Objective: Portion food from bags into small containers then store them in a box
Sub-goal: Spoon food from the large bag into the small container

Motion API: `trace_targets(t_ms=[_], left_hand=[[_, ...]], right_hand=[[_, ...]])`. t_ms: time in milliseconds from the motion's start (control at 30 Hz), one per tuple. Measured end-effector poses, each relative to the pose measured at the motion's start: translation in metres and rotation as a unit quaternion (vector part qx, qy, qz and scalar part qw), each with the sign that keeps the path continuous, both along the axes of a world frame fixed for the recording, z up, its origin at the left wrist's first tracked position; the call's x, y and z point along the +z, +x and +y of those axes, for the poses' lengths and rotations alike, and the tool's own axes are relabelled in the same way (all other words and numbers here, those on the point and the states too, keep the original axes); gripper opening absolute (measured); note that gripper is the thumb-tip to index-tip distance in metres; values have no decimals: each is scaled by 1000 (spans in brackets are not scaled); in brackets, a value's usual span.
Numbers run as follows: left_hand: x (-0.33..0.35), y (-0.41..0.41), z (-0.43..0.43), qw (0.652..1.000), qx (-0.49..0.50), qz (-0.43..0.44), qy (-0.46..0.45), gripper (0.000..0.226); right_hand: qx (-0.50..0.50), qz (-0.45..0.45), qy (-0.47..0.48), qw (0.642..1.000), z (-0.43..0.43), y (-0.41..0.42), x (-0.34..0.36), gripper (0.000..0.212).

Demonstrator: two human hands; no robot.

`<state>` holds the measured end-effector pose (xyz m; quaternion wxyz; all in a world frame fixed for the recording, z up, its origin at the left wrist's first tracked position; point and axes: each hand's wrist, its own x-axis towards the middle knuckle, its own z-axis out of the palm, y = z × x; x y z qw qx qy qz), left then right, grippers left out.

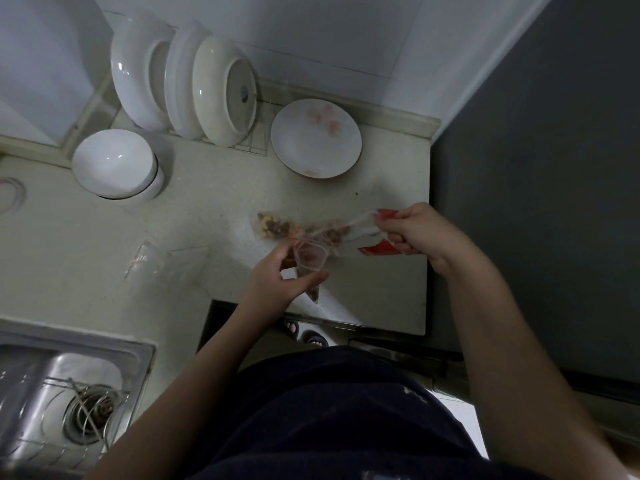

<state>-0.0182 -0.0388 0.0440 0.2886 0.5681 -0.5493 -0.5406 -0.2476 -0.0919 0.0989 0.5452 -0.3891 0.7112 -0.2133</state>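
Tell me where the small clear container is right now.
Head view, centre: the small clear container sits in the left hand over the counter, just under the snack bag that the right hand grips.

Worktop (214, 202): pale speckled stone look, matt. Bag (277, 227) in my right hand (412, 233): thin clear plastic film, glossy red printed edge. Container (311, 253) in my left hand (277, 278): clear smooth plastic. Racked plates (207, 91), bowl (110, 161): white glazed ceramic, high gloss. Rack (256, 143): thin metal wire. Sink (69, 368): brushed steel, dull sheen.
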Motion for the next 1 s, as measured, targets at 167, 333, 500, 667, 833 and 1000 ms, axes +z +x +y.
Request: trace_targets(t_ms=[167,333,500,667,833,1000], left_hand=[[1,1,0,1000,-6,7,5,55],[3,2,0,1000,8,16,5,66],[4,4,2,999,14,33,4,70],[3,5,2,999,19,33,1,70],[1,6,2,999,24,17,-17,67],[0,5,2,999,31,21,-25,57]], right_hand=[[18,-4,-47,999,1,0,11,19],[12,-23,-68,997,2,3,20,20],[13,-27,-98,995,5,8,31,22],[32,-42,-111,992,11,15,43,26],[63,-20,-119,991,21,19,48,28],[124,90,-155,976,31,27,49,38]])
